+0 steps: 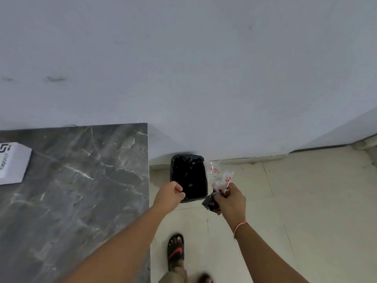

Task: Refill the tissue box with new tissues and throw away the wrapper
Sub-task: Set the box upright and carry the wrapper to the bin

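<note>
White tissue box (12, 162): lies flat on the grey marble counter (81, 190), far to the left of the bin, cut by the frame edge; dark lettering on its top, partly legible only.

Grey marble counter: slab with pale veining, its right edge running just left of the bin, its far edge against the pale wall (183, 58).

Left hand (170, 194): extended from the lower frame, positioned at the bin's near-left corner. Fingers curled into a closed fist; whether they pinch the edge of the bin liner cannot be told.

Bin (188, 177): small, rectangular, lined with a black plastic bag; stands on the pale tiled floor (306, 201) against the wall. Interior dark, contents not discernible.

Sandalled foot (175, 251): black slide with a red mark, on the floor on the near side of the bin.

Wrapper (219, 176): crumpled clear plastic with red printing, held up just right of the bin's rim, above the floor, not inside the bin. A darker crumpled portion hangs below the fist.

Right hand (231, 201): just right of the bin's near corner, fingers closed tight around the wrapper. Orange thread band (239, 226) on the wrist.
</note>
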